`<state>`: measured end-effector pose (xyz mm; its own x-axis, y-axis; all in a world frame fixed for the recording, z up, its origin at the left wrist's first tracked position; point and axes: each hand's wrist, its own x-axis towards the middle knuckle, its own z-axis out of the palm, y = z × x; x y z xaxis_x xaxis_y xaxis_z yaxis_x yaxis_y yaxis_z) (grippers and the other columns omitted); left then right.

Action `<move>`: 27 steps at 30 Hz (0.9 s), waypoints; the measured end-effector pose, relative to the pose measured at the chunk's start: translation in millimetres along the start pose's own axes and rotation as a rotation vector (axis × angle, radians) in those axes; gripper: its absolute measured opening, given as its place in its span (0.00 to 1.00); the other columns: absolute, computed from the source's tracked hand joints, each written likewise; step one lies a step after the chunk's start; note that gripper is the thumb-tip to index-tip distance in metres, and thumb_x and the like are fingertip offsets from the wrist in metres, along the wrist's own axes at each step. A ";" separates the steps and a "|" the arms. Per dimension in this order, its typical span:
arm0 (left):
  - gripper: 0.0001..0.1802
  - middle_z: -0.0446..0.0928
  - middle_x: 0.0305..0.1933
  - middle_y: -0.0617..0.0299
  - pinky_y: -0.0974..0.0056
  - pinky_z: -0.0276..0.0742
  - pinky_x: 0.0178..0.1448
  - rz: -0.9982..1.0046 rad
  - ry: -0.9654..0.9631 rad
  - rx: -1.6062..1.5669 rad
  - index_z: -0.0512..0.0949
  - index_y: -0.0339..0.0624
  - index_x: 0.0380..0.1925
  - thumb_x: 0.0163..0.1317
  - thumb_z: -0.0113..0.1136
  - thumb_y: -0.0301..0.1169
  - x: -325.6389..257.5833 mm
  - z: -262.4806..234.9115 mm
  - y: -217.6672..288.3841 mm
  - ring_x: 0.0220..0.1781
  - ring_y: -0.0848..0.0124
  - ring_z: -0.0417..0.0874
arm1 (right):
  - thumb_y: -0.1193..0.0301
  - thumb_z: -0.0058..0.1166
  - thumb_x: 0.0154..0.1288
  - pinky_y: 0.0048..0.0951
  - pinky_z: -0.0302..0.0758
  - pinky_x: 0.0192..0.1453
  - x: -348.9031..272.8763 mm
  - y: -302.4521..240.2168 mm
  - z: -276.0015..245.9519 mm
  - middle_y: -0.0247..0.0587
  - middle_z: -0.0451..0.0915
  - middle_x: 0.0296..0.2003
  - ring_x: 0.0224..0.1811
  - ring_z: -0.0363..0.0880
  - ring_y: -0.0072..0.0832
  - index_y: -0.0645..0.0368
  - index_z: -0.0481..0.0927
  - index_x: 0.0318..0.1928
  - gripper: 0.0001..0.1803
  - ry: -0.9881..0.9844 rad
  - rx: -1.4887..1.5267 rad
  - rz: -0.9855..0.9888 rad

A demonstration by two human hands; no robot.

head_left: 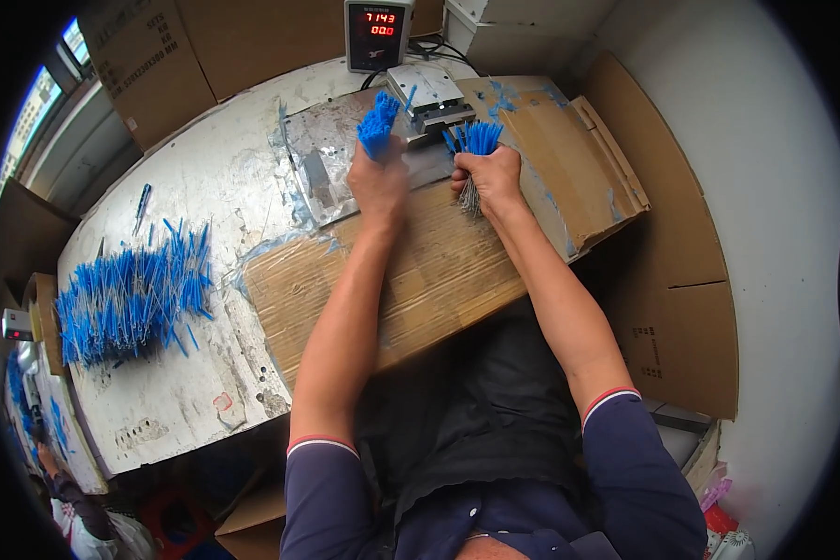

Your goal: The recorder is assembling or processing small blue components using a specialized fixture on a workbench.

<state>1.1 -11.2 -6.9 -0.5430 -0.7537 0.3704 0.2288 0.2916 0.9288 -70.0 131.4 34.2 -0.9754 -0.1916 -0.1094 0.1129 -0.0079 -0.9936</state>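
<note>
My left hand [380, 191] is closed round a bundle of thin blue-tipped wires [379, 123], their blue ends sticking up above the fist. That hand is a little blurred. To its right, my right hand [497, 175] grips a second bundle of blue-tipped wires [477, 138]; bare silvery wire hangs out below the fingers. Both fists are over the table's far middle, apart from each other, just in front of a metal fixture [429, 93] on a metal plate [322, 177]. What exactly the wires are cannot be made out.
A large pile of blue-tipped wires [135, 294] lies on the white table [224, 373] at left, with a pen-like tool [143, 205] behind. Cardboard [392, 289] covers the near edge; a flattened carton [569, 168] lies right. A counter display [378, 35] stands behind. Another person's hand [49, 459] shows lower left.
</note>
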 end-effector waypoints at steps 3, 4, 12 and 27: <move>0.07 0.85 0.31 0.64 0.68 0.76 0.33 0.003 0.001 -0.034 0.81 0.39 0.39 0.72 0.61 0.32 -1.0 0.3 1.4 0.27 0.77 0.82 | 0.83 0.60 0.52 0.31 0.81 0.19 4.0 2.4 2.6 0.43 0.81 0.21 0.17 0.82 0.30 0.67 0.79 0.27 0.03 0.027 -0.031 -0.004; 0.07 0.85 0.31 0.64 0.68 0.76 0.33 0.001 0.001 -0.035 0.81 0.39 0.39 0.72 0.61 0.32 -1.5 1.3 2.0 0.27 0.77 0.82 | 0.83 0.60 0.52 0.31 0.81 0.19 4.6 3.8 2.7 0.44 0.81 0.21 0.17 0.82 0.30 0.67 0.78 0.27 0.03 0.040 -0.041 0.006; 0.12 0.84 0.32 0.51 0.56 0.79 0.40 0.038 0.154 0.242 0.79 0.41 0.43 0.70 0.65 0.37 0.5 -0.7 7.5 0.33 0.56 0.86 | 0.83 0.61 0.54 0.31 0.82 0.17 1.6 4.2 6.0 0.45 0.82 0.23 0.18 0.83 0.31 0.67 0.79 0.32 0.05 0.066 -0.008 0.020; 0.06 0.82 0.33 0.43 0.41 0.75 0.42 0.171 -0.152 0.476 0.76 0.39 0.37 0.67 0.55 0.30 -4.2 3.3 8.1 0.38 0.42 0.83 | 0.82 0.66 0.57 0.32 0.86 0.23 -4.5 7.7 -8.9 0.41 0.82 0.29 0.24 0.82 0.29 0.65 0.80 0.38 0.09 0.004 0.270 0.049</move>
<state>2.5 -3.7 -0.8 -0.6488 -0.5884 0.4825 -0.0483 0.6647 0.7455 -66.5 140.9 26.8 -0.9681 -0.1944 -0.1580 0.2061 -0.2599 -0.9434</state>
